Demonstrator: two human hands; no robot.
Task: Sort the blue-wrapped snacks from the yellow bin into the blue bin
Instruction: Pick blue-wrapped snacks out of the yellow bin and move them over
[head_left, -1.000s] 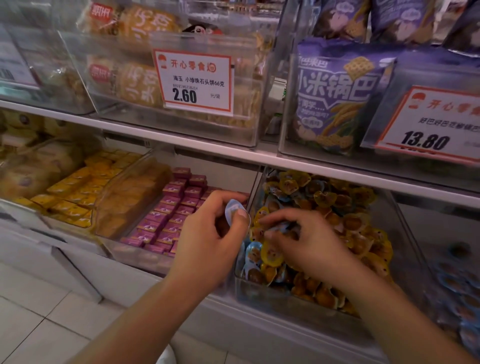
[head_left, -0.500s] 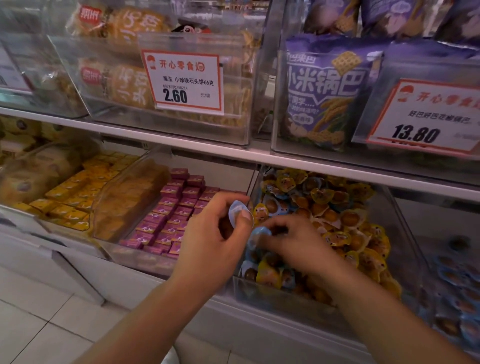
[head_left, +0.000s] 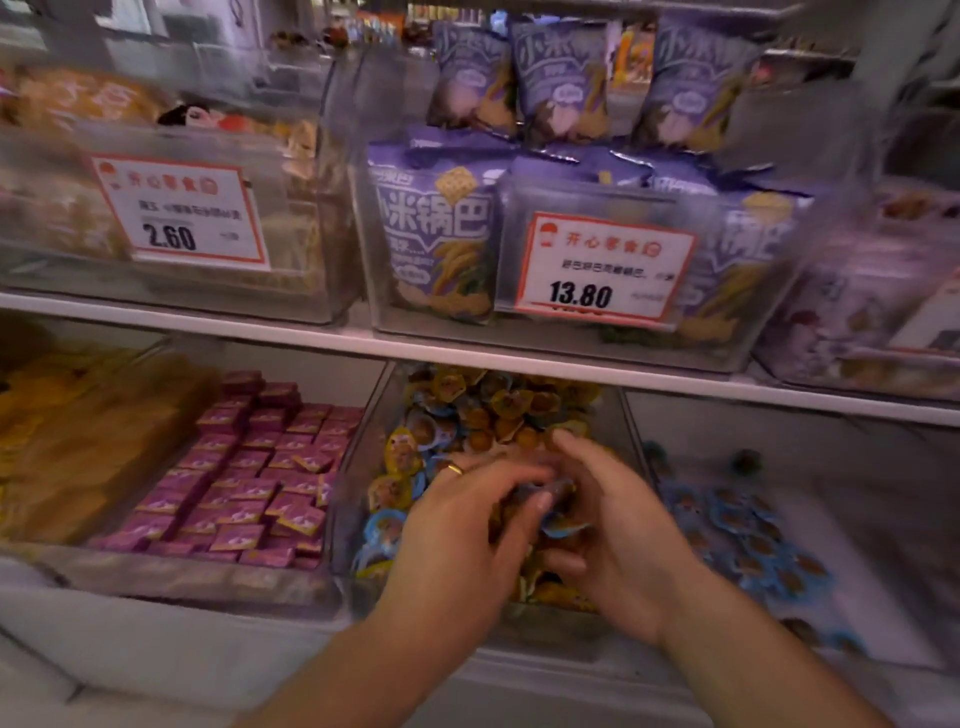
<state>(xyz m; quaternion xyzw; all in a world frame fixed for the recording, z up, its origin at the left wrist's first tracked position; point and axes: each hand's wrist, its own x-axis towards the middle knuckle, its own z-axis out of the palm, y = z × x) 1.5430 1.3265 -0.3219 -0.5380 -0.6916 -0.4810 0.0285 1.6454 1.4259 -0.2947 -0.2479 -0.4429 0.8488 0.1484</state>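
Observation:
The yellow bin (head_left: 361, 483) is a clear tub on the lower shelf, heaped with yellow-wrapped snacks (head_left: 498, 405) and a few blue-wrapped ones (head_left: 384, 525) at its front left. My left hand (head_left: 462, 540) and my right hand (head_left: 623, 530) meet above its front half. Blue-wrapped snacks (head_left: 563, 525) are pinched between the two hands, my left thumb pressing on top. The picture is blurred, so I cannot tell how many they are. The blue bin (head_left: 810, 457) stands just to the right, with several blue-wrapped snacks (head_left: 748, 545) on its floor.
A tub of purple square packets (head_left: 260, 467) sits left of the yellow bin, with yellow packets (head_left: 62, 431) further left. The white shelf edge (head_left: 519, 364) runs just above the bins. Purple snack bags (head_left: 436, 234) and price tags (head_left: 597, 270) fill the upper shelf.
My right hand has lifted out of the yellow heap and come against my left hand, which moved right. The view has swung right, bringing the blue bin into sight.

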